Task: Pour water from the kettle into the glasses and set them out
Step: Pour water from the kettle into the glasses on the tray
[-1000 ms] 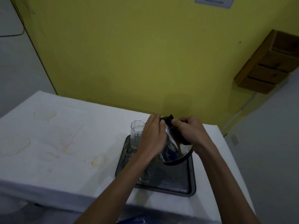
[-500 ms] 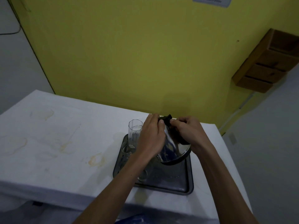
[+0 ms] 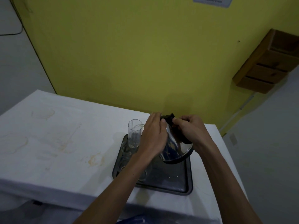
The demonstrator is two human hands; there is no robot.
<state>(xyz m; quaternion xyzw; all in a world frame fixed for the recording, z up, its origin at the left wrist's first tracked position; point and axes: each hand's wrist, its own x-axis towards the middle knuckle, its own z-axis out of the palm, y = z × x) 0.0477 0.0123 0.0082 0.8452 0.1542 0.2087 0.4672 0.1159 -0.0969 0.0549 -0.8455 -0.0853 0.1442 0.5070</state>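
While the right hand (image 3: 192, 131) is wrapped round the black handle of the kettle (image 3: 174, 147), the left hand (image 3: 153, 138) lies flat over the lid end. Its fingers are fairly straight and the thumb sits by the lid knob (image 3: 168, 117). It's pressing, not gripping; my read is it's keeping the lid seated.

Kettle is held over the tray (image 3: 186, 189), tipped hard to the left. The spout is hidden behind the left hand and aims at the tall glass (image 3: 134, 135).

Tall glass stands upright at the tray's far left corner, just beside the left hand's fingertips. A pale streak arcs in at its rim, which I'd judge to be the stream, so the pour is live.

A few short glasses (image 3: 127, 150) sit along the tray's left edge, nearer the person than the tall one, partly behind the left forearm. The frame is dim, so I can't read a water level in any glass.

Status, as a judgement:
- Early: pour into the tall glass is under way.
- Short glasses not yet being served.
- Nothing set out: every glass is on the tray, none on the white stained surface (image 3: 64, 151).

Left to do:
- Finish this fill.
- Swing the spout to each short glass.
- Park the kettle.
- Move the glasses off the tray onto the surface.
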